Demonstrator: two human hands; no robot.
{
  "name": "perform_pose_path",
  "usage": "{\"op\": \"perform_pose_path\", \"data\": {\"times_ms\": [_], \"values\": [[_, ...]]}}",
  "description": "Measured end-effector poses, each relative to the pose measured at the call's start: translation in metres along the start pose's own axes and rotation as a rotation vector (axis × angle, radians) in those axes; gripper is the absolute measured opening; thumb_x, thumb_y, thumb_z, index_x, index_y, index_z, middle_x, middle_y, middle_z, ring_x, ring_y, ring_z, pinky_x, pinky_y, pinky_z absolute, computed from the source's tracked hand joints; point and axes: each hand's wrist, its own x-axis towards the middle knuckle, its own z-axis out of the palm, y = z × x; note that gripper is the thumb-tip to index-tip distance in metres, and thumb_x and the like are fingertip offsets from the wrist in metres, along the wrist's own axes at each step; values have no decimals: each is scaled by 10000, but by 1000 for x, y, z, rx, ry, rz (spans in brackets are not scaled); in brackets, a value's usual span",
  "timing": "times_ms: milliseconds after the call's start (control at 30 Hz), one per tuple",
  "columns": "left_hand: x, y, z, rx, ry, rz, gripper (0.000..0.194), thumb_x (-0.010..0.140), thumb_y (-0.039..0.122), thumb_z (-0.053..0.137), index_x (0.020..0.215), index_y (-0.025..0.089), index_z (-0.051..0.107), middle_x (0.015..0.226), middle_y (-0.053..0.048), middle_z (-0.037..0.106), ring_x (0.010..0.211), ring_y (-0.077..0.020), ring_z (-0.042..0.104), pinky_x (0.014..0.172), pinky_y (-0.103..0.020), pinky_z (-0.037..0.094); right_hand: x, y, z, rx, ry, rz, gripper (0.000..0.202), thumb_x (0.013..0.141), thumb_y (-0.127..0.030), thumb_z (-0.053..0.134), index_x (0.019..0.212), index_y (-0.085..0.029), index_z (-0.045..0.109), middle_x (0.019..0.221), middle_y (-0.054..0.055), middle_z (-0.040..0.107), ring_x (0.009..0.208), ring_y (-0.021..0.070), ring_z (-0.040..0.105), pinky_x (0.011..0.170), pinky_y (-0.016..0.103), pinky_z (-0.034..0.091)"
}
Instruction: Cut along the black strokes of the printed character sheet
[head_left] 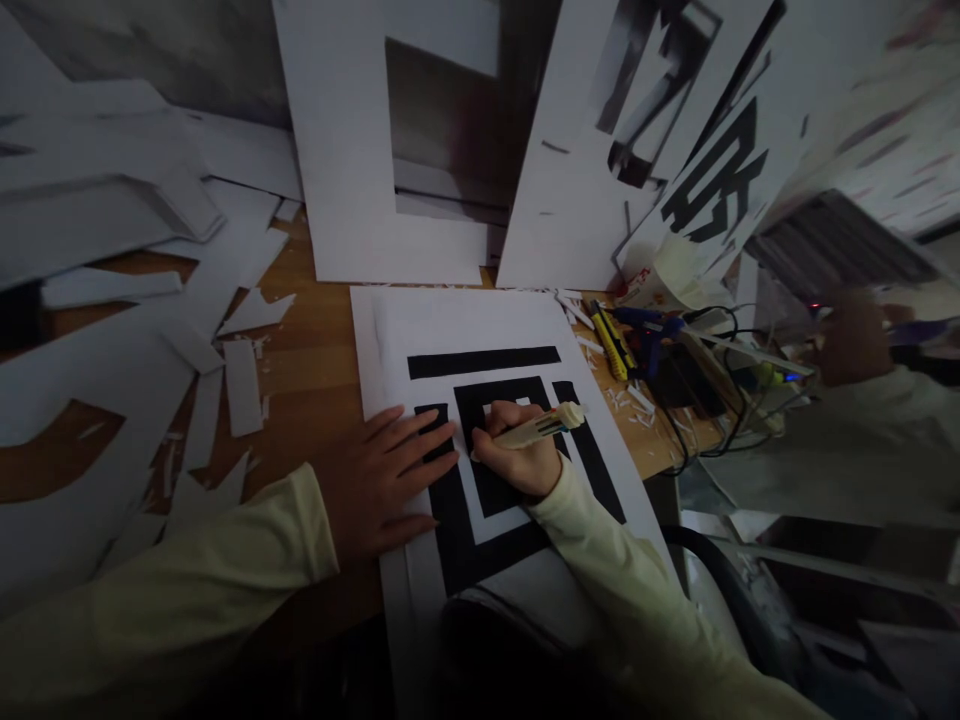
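Observation:
A white sheet with bold black block shapes lies on the wooden table in front of me. My left hand rests flat on its left edge, fingers spread, the tips reaching over a black bar. In my right hand is a thick pale multicolour pen, its back end pointing up and to the right. That hand rests on the black square in the middle of the pattern. My fingers hide the pen's tip, so I cannot tell whether it touches the sheet.
White board scraps litter the left side. Cut-out boards stand upright at the back. A yellow utility knife, a blue glue gun, a paper cup and black cables crowd the right edge. Another person's hand shows farther right.

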Motion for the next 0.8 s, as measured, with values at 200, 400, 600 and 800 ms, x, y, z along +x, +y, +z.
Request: {"op": "perform_pose_path", "data": {"times_ms": [200,400,600,800], "values": [[1,0,-2,19,-20,4,548,882,487,483,1346,199,455,1457,-97,415,1362,-290,308,1127,-490,188,1,1,-1,30,-88,-66,309,652,-207,540,474,-230,289,449,-66,335,413,69,308,415,238,257],[1,0,0,24,-14,2,560,887,513,467,1351,200,445,1460,-92,411,1371,-284,290,1128,-485,175,0,4,1,28,-19,-19,337,686,-239,558,488,-229,285,452,-76,318,414,65,299,417,232,259],[-2,-1,4,20,-2,6,569,884,521,466,1358,208,428,1479,-86,382,1380,-283,273,1134,-483,156,3,7,3,96,16,29,359,698,-286,605,505,-224,309,475,-77,346,441,68,337,462,231,326],[1,-2,0,117,36,56,549,891,553,428,1338,236,452,1463,-50,415,1379,-238,290,1148,-423,142,-8,7,-35,257,267,168,326,702,-432,693,612,-209,473,535,-47,501,489,102,465,459,229,384]]}}
